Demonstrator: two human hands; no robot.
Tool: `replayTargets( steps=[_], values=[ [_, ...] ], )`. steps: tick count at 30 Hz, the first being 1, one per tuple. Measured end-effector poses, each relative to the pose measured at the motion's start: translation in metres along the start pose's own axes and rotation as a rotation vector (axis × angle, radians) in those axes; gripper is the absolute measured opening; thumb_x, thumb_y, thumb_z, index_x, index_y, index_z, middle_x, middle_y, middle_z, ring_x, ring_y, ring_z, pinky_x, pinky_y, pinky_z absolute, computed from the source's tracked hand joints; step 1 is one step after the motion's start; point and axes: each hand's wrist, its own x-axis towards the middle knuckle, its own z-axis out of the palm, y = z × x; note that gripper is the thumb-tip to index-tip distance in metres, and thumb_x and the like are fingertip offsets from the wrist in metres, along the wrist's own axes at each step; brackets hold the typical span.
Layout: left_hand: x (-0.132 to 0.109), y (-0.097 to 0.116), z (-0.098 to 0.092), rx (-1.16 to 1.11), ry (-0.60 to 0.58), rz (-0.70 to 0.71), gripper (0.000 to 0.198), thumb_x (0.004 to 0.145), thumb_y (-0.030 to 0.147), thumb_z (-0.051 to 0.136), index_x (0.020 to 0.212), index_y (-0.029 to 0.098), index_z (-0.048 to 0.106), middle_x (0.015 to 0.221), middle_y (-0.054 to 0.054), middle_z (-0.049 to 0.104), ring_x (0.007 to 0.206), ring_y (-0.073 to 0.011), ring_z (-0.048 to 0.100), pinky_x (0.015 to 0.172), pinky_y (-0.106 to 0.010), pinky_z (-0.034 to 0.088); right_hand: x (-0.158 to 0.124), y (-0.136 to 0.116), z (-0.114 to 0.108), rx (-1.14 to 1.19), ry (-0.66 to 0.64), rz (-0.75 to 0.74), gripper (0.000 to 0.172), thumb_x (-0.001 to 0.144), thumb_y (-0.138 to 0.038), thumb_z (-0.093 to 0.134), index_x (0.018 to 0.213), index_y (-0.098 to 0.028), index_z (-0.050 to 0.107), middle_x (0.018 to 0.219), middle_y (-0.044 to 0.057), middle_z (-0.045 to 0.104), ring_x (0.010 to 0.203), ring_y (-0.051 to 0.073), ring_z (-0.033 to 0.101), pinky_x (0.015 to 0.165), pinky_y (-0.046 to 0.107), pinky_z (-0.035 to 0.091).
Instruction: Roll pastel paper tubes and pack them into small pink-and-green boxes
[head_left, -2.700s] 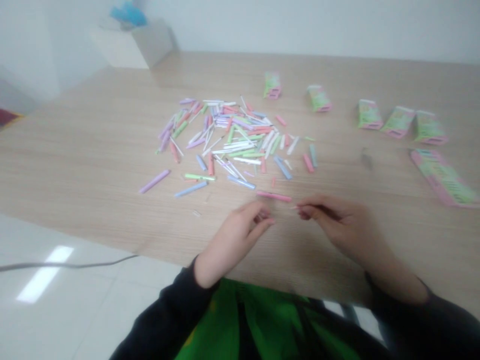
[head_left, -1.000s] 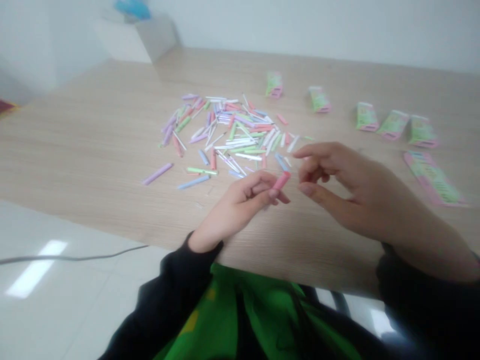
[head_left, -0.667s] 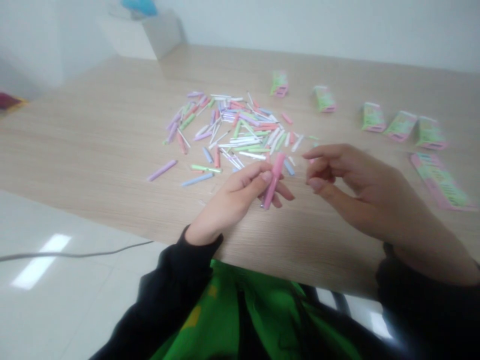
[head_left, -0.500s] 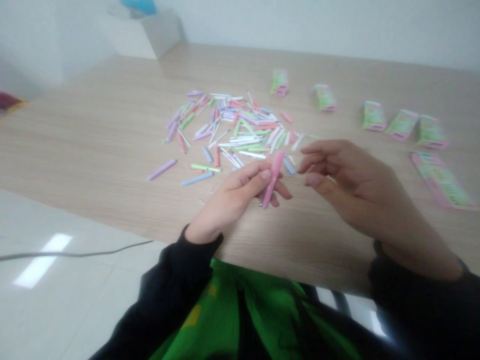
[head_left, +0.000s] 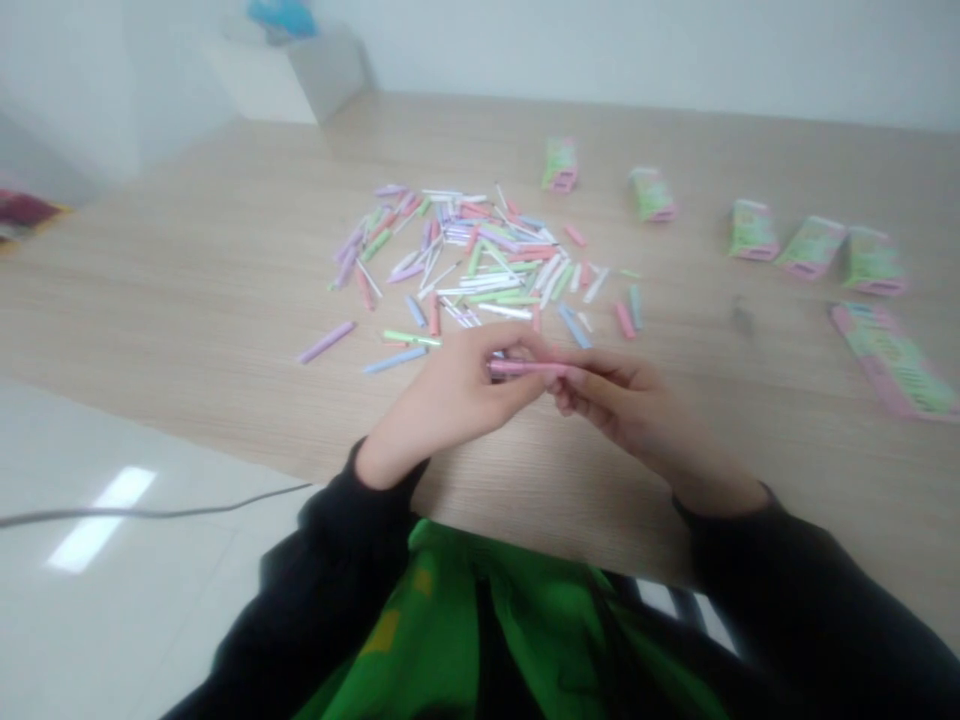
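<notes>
Hands: together, your left hand and right hand both pinching one pink paper tube | Place: held level, pile of paper tubes at 12 o'clock | Tip: keep your pinch light (thin paper dents easily).

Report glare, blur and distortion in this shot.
Head view: bright glare streaks the white floor tile; the whole frame looks soft, so the pink tube between the left hand and right hand lacks crisp edges; wide-angle distortion slants the wooden table edge.
</notes>
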Motion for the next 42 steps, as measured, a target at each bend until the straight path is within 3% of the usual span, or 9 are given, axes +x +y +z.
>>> replayTargets(
  steps=[2,9,16,21,25,30,34,38,42],
  values=[
    [0.000,0.002,-0.003,0.011,0.015,0.023,0.009,0.090,0.026,0.070,0.092,0.017,0.072,0.081,-0.001,0.069,0.070,-0.0134,0.058,0.061,-0.024,0.041,0.000,0.004,0.001,0.096,-0.004,0.057,0.015,0.085,-0.034,0.079,0.094,-0.023,0.080,0.083,0.000,0.071,0.073,0.011,0.063,0.073,0.027,0.054],
    [-0.002,-0.006,0.000,-0.003,0.067,-0.019,0.008,0.088,0.024,0.070,0.085,0.018,0.067,0.074,0.000,0.063,0.065,-0.0131,0.055,0.058,-0.025,0.039,-0.001,0.006,0.001,0.330,-0.017,0.305,0.005,0.084,-0.022,0.079,0.086,-0.017,0.081,0.085,0.002,0.072,0.073,0.008,0.062,0.069,0.017,0.055],
    [0.000,-0.001,-0.007,0.026,0.119,-0.028,0.008,0.087,0.024,0.070,0.084,0.017,0.069,0.073,0.000,0.061,0.063,-0.0130,0.051,0.057,-0.026,0.037,0.000,0.008,-0.003,0.387,0.005,0.375,0.003,0.079,-0.017,0.081,0.082,-0.018,0.079,0.078,0.001,0.070,0.070,0.008,0.063,0.067,0.017,0.057],
    [-0.010,-0.015,-0.019,-0.157,0.289,-0.093,0.006,0.086,0.023,0.071,0.083,0.019,0.067,0.061,0.003,0.052,0.052,-0.0104,0.043,0.049,-0.026,0.030,-0.002,0.005,-0.012,0.312,0.049,0.296,0.009,0.080,-0.021,0.082,0.088,-0.018,0.078,0.077,-0.001,0.067,0.068,0.007,0.060,0.064,0.018,0.053],
    [-0.016,-0.036,-0.011,-0.471,0.406,-0.196,0.018,0.087,0.020,0.061,0.070,0.020,0.055,0.053,0.007,0.037,0.044,-0.0082,0.030,0.044,-0.024,0.020,-0.003,0.004,-0.014,0.225,0.028,0.176,0.018,0.079,-0.029,0.084,0.092,-0.020,0.076,0.070,-0.004,0.062,0.060,0.007,0.055,0.057,0.020,0.049],
    [-0.013,-0.047,0.019,-0.266,0.327,-0.242,0.025,0.097,0.028,0.054,0.074,0.022,0.051,0.054,0.007,0.041,0.047,-0.0104,0.039,0.048,-0.024,0.029,0.003,0.011,-0.012,0.175,0.155,0.191,0.020,0.072,-0.029,0.086,0.087,-0.019,0.077,0.069,-0.003,0.061,0.060,0.008,0.053,0.055,0.022,0.048],
    [-0.009,-0.043,0.029,-0.168,0.376,-0.234,0.030,0.101,0.031,0.050,0.072,0.022,0.048,0.056,0.005,0.046,0.051,-0.0112,0.047,0.052,-0.024,0.038,0.009,0.020,-0.018,0.203,0.234,0.232,0.020,0.072,-0.025,0.083,0.089,-0.019,0.077,0.074,-0.003,0.060,0.062,0.007,0.051,0.057,0.021,0.049],
    [-0.006,-0.042,0.029,-0.355,0.365,-0.248,0.029,0.104,0.036,0.047,0.078,0.022,0.049,0.068,0.003,0.057,0.059,-0.0113,0.058,0.056,-0.024,0.046,0.010,0.022,-0.018,0.180,0.260,0.165,0.020,0.075,-0.026,0.080,0.093,-0.019,0.076,0.076,-0.003,0.060,0.062,0.007,0.052,0.059,0.022,0.049],
    [-0.007,-0.038,0.040,-0.595,0.214,-0.352,0.030,0.099,0.042,0.057,0.080,0.024,0.043,0.055,0.011,0.039,0.039,-0.0069,0.037,0.039,-0.020,0.029,0.011,0.022,-0.007,0.161,0.364,0.021,0.018,0.077,-0.026,0.078,0.094,-0.022,0.077,0.075,-0.003,0.061,0.064,0.008,0.053,0.061,0.024,0.048]
  ],
)
